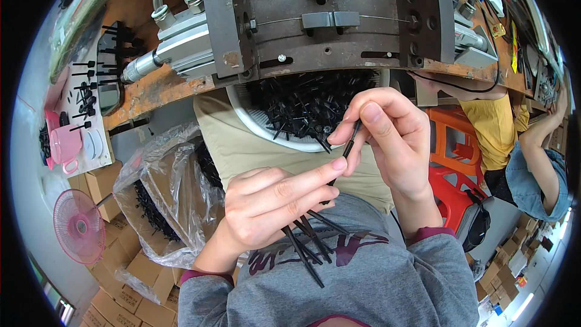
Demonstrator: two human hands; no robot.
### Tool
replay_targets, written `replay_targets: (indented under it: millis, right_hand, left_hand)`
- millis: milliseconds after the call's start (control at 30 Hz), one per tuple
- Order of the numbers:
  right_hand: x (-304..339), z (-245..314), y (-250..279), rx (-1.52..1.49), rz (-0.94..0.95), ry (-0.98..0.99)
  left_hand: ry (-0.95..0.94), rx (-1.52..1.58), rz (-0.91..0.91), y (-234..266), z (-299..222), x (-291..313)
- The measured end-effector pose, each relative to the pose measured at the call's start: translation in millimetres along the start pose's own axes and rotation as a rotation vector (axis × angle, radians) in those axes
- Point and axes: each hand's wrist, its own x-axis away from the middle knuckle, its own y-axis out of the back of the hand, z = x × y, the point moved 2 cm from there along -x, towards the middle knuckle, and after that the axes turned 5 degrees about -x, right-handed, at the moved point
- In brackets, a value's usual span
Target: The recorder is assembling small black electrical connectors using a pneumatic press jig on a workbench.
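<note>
In front of my chest, my left hand [278,200] is closed around several thin black rods [305,248], whose ends stick out below the palm. My right hand [390,136] pinches the upper end of one slim black rod [349,145] between thumb and fingers. That rod slants down to my left fingertips, which touch its lower part. Its exact kind is too small to tell. Just beyond my hands, a white basin [248,115] on my lap holds a heap of black stick-like pieces [302,100].
Ahead stands a dark metal fixture [327,48] with air cylinders and two grey blocks [330,20] on a wire. Left are a plastic-lined box [175,194], a pink fan [80,226] and a pink cup [63,145]. Right are a red stool [448,194] and another person [526,163].
</note>
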Motion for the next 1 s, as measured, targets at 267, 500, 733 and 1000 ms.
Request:
replay_targets:
  millis: [267,500,733,1000]
  right_hand:
    - [3.6,4.0,-4.0,-0.018,0.051,-0.009]
    - [5.7,3.7,-4.0,-0.01,0.062,0.003]
    - [5.6,4.2,-3.1,-0.003,0.059,0.003]
    - [5.7,4.2,-1.7,-0.002,0.046,0.015]
  left_hand:
    - [0.005,0.022,-0.002,1.4,1.9,0.8]
    - [0.002,0.01,-0.001,0.3,2.3,0.4]
    - [0.02,0.018,0.007,-0.7,1.3,-2.8]
    - [0.025,0.026,-0.017,-3.5,1.0,-6.2]
